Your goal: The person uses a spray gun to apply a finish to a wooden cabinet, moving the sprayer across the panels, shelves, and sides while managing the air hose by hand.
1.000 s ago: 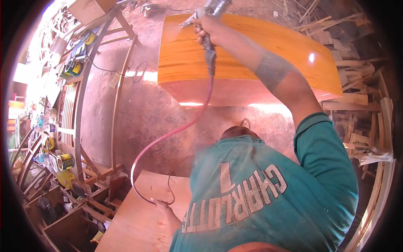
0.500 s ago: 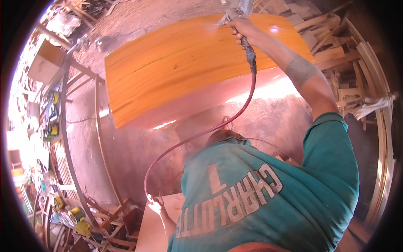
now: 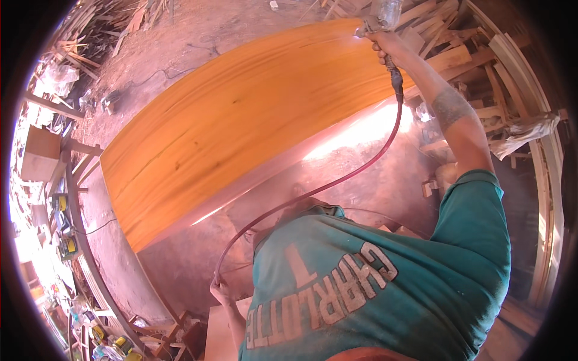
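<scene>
My right hand [image 3: 387, 46] is closed round the grip of a spray gun [image 3: 372, 26]. A clear cup [image 3: 389, 11] sits on top of the gun. The gun is over the far right end of a long wooden panel [image 3: 223, 120] with a glossy orange-yellow face and darker grain streaks. From the taped grip, a red hose [image 3: 346, 178] curves down past my chest to the lower left. There my left hand [image 3: 221, 291] is closed on it. A whitish haze hangs near the panel's lower edge.
Wood offcuts [image 3: 454, 59] are heaped at the far right, beside long upright boards [image 3: 545, 204]. A wooden frame [image 3: 81, 222] with yellow-and-black cans [image 3: 67, 245] stands on the left. Behind it sits a brown box [image 3: 41, 150]. A dark cable [image 3: 150, 77] crosses the dusty floor.
My right hand and the spray gun have moved to the right, toward the panel's end. The panel appears larger and further left as the view shifts. My left hand still grips the hose.
</scene>
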Motion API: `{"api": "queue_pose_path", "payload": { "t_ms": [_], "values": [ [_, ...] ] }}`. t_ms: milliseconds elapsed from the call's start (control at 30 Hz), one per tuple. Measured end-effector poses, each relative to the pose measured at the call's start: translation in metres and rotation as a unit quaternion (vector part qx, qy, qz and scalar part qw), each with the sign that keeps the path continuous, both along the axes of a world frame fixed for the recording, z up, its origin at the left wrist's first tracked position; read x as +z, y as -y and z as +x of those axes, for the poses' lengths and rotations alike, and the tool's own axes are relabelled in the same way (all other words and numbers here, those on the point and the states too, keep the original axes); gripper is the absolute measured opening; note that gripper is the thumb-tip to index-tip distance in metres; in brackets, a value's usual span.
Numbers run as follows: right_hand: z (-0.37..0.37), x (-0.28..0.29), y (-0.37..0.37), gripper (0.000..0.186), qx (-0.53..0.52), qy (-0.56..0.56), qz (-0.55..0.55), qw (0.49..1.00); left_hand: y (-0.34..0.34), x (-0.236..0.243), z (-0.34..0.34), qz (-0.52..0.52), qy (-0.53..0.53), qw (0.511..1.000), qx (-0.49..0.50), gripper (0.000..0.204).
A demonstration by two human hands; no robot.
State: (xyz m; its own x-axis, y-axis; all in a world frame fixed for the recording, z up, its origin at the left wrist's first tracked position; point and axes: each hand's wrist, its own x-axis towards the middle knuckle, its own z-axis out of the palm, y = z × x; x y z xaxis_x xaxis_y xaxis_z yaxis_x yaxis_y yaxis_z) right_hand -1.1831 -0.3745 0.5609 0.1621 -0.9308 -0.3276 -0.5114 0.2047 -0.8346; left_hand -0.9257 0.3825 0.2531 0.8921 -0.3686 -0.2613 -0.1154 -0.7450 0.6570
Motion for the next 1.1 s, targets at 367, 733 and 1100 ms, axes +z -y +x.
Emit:
{"api": "queue_pose_path", "payload": {
  "t_ms": [367,733,1100],
  "values": [
    [-0.074,-0.018,0.091,0.034,-0.067,-0.183,-0.123,0.973,0.076,0.061,-0.031,-0.031,-0.003,0.998,-0.054,0.054],
    [0.083,-0.008,-0.107,0.023,0.057,-0.007,0.0,0.998,-0.098,-0.005,0.047,0.028,0.017,0.999,0.009,0.048],
    [0.3,-0.003,-0.336,0.027,0.207,0.119,0.104,0.965,-0.33,-0.077,0.067,-0.187,0.04,0.964,0.184,0.059]
  ]
}}
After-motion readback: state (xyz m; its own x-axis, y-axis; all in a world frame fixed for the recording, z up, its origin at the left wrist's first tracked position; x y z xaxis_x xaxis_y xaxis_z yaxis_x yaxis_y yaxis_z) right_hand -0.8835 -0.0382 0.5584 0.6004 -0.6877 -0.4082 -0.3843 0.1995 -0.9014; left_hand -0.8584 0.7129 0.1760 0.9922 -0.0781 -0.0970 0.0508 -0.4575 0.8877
